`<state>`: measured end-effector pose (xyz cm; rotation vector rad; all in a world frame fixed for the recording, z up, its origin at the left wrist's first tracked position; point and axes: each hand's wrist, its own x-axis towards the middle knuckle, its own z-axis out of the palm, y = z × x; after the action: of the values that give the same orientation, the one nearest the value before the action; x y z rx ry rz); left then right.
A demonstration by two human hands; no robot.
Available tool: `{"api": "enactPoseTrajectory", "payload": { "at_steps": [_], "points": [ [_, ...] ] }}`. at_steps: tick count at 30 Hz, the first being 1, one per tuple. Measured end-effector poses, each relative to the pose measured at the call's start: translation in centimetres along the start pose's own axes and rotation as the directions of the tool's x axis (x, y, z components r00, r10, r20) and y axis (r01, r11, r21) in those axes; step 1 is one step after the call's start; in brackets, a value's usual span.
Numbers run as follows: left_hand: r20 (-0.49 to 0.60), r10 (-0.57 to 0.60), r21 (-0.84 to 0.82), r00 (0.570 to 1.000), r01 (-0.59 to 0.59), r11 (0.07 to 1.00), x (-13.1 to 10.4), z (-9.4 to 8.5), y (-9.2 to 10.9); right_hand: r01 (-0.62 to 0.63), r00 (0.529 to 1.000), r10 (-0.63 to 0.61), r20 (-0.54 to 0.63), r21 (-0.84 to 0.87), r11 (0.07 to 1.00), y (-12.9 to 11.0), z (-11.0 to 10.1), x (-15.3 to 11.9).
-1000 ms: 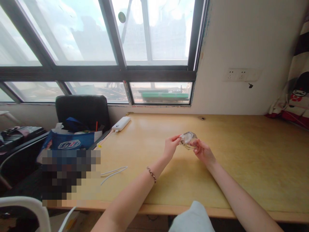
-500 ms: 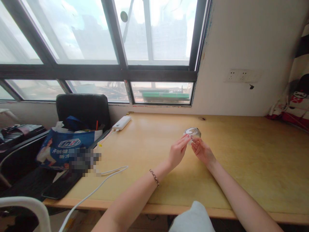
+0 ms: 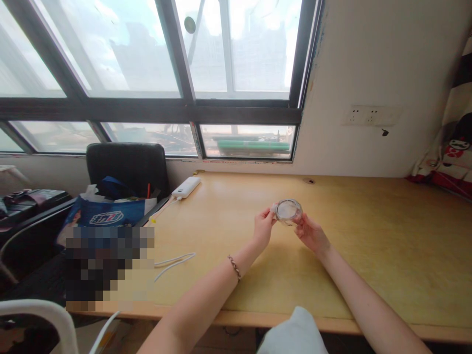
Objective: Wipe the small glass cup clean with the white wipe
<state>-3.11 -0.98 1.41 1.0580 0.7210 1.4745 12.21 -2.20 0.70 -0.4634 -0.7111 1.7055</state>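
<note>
A round, clear and silvery object (image 3: 288,210), like a small ring or lidded container, is held up between both hands above the wooden table. My left hand (image 3: 264,227) pinches its left edge, where a bit of clear, crinkled material shows at the fingertips. On the opposite side, my right hand (image 3: 310,235) grips the lower right edge with fingers bent. The round face is tilted toward the camera. A chain bracelet (image 3: 234,267) circles my left wrist.
The wooden table (image 3: 387,246) stands below a window. At its back left lies a white power bank (image 3: 186,187) with a cable; another white cable (image 3: 175,260) loops nearer. Left of the table are a black chair (image 3: 127,167) and a blue bag (image 3: 114,214).
My left hand has moved left and closed at the round object's left edge. The object has turned so its round face shows more, and it sits slightly lower and further left.
</note>
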Motion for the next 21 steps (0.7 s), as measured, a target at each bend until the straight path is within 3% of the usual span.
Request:
{"api": "enactPoseTrajectory", "payload": {
  "at_steps": [3,9,11,16,21],
  "points": [
    [0.005,-0.028,-0.082,1.0,0.028,0.996,-0.1,0.1,-0.4,0.025,0.998,-0.024,-0.053,0.02,0.999,0.1,0.1,0.5],
    [-0.008,0.023,0.218,1.0,-0.021,0.976,-1.1,0.3,-2.1,0.069,0.975,-0.046,-0.218,0.102,0.992,0.2,-0.4,1.2],
    [-0.006,0.032,0.269,0.999,-0.029,0.963,-1.2,0.4,-2.4,0.042,0.976,-0.019,-0.216,0.103,0.994,0.2,-0.5,1.1],
    [-0.126,0.017,0.23,0.992,0.013,0.973,-1.0,0.3,-1.6,-0.042,0.992,0.055,-0.114,0.108,0.993,0.5,-0.2,1.0],
    [-0.104,0.048,0.263,0.993,-0.019,0.965,-0.7,0.2,-0.5,-0.136,0.982,0.14,-0.128,0.043,0.99,1.4,0.5,0.7]
  ]
}}
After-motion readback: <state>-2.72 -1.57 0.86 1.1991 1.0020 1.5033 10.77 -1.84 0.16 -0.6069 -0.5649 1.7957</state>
